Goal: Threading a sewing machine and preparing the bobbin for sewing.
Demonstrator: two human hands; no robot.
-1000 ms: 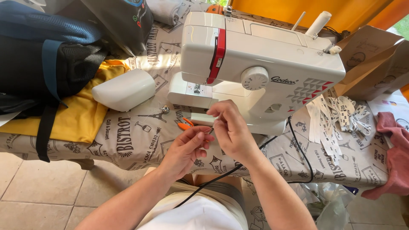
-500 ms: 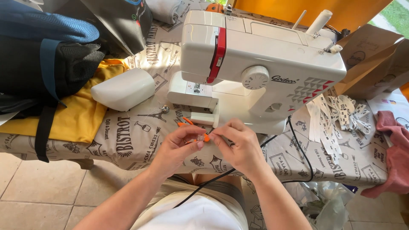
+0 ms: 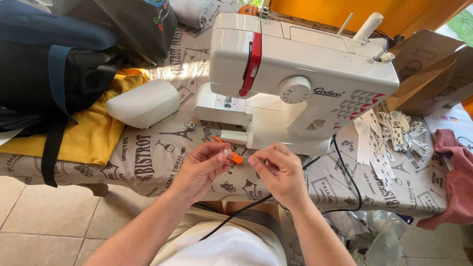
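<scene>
the left hand (image 3: pixel 199 170) and the right hand (image 3: pixel 277 172) are held close together just in front of the white sewing machine (image 3: pixel 295 79), at the near edge of the printed tablecloth (image 3: pixel 148 157). the left hand's thumb and forefinger pinch a small clear piece, too small to identify, right beside an orange-handled tool (image 3: pixel 227 150) that lies in front of the machine's base. the right hand's fingertips are pinched shut too, facing the left; what they grip cannot be made out. left of the machine lie a white rounded cover (image 3: pixel 143 102) and a yellow cloth (image 3: pixel 88 133) under a dark backpack (image 3: pixel 54 64). right of it lie printed ribbon strips (image 3: pixel 389 138). a black cable (image 3: pixel 340 167) runs from the machine's right side down off the table.
</scene>
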